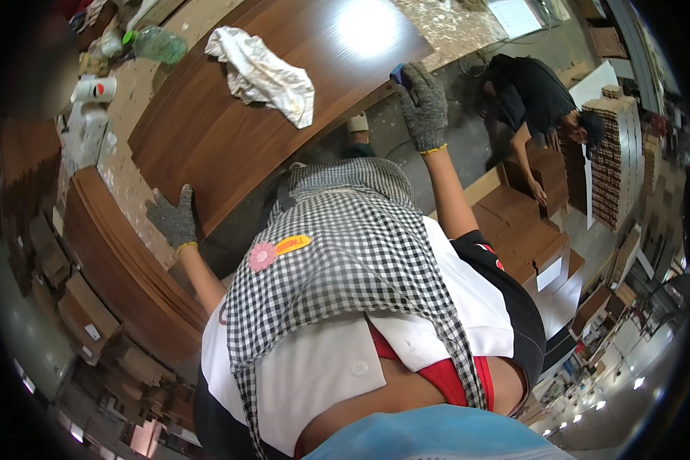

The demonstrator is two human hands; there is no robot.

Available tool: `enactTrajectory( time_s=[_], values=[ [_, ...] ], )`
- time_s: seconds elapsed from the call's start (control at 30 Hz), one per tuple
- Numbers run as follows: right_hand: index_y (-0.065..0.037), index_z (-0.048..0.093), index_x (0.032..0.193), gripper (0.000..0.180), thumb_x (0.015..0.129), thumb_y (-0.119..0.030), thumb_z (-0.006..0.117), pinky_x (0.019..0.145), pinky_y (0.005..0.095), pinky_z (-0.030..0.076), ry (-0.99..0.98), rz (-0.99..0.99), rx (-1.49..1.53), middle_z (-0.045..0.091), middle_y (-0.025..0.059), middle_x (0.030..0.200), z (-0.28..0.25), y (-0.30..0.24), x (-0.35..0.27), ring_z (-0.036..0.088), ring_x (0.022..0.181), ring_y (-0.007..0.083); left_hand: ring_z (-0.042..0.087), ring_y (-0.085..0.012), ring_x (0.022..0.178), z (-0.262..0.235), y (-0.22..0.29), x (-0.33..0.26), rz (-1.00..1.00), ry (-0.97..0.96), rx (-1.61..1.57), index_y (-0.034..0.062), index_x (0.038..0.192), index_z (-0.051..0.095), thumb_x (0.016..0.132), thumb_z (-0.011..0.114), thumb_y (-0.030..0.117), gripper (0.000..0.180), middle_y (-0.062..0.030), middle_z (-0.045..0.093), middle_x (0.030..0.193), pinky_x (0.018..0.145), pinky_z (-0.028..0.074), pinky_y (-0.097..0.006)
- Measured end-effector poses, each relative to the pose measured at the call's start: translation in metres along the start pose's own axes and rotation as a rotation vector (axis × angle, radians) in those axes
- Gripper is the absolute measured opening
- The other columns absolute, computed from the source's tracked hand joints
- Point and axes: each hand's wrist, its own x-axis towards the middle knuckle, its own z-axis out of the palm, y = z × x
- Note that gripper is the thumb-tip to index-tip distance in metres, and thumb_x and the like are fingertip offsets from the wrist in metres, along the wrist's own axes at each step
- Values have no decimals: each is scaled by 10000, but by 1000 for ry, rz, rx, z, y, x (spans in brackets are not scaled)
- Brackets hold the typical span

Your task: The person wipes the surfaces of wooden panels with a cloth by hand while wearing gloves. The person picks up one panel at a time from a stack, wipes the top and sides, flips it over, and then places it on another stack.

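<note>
Glossy brown wood-grain panel (253,136) lies between the grey-gloved left hand (175,217), fingers spread at its corner, and the grey-gloved right hand (423,107), pinching a small blue object (396,73), and could skid if pushed from one side only.

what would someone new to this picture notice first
Probably the crumpled white cloth, which stands out on the large brown panel at the top, near a bright glare. Next come the gray-gloved hands: the left hand at the panel's lower-left corner, the right hand by its right end. The black-and-white checked apron fills the centre, with a pink flower shape on it.
</note>
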Motion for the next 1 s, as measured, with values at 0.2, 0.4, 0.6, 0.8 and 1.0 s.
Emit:
enactTrajectory(
  time_s=[0.2, 0.4, 0.6, 0.8, 1.0],
  values=[
    [-72, 675, 1256, 424, 840, -65, 756, 974, 445, 520, -162, -259, 244, 668, 159, 1263, 38, -71, -49, 643, 1152, 347, 213, -381, 1545, 27, -40, 2, -176, -256, -338, -69, 1581, 241, 850, 681, 688, 1141, -283, 226, 1651, 1256, 197, -420],
    [-113, 625, 1346, 450, 896, -103, 629, 1039, 427, 491, -616, -684, 329, 601, 69, 1424, 124, -164, -110, 599, 1242, 288, 389, -397, 1461, 44, -62, 34, -57, -246, -417, -40, 1577, 286, 857, 699, 646, 1077, -274, 365, 1596, 1203, 311, -423],
    [-151, 624, 1356, 552, 818, -156, 746, 1046, 438, 465, -496, -469, 254, 650, 60, 1353, 124, -153, -104, 608, 1216, 282, 524, -408, 1335, 57, -97, 73, -70, -466, -476, -62, 1460, 484, 847, 683, 654, 964, -276, 519, 1477, 1096, 426, -429],
    [-132, 631, 1343, 502, 851, -150, 729, 1021, 452, 468, -417, -424, 50, 628, 104, 1368, 141, -158, -113, 605, 1194, 323, 554, -411, 1301, 77, -128, 97, -27, -529, -287, -77, 1360, 588, 774, 691, 739, 1010, -291, 587, 1396, 1070, 444, -439],
    [-147, 627, 1365, 489, 878, -174, 667, 1016, 439, 480, -626, -708, 138, 613, 60, 1401, 170, -230, -131, 608, 1197, 293, 532, -397, 1346, 74, -131, 91, -22, -509, -248, -52, 1407, 561, 715, 681, 818, 1117, -269, 552, 1448, 1135, 413, -433]
  ],
)
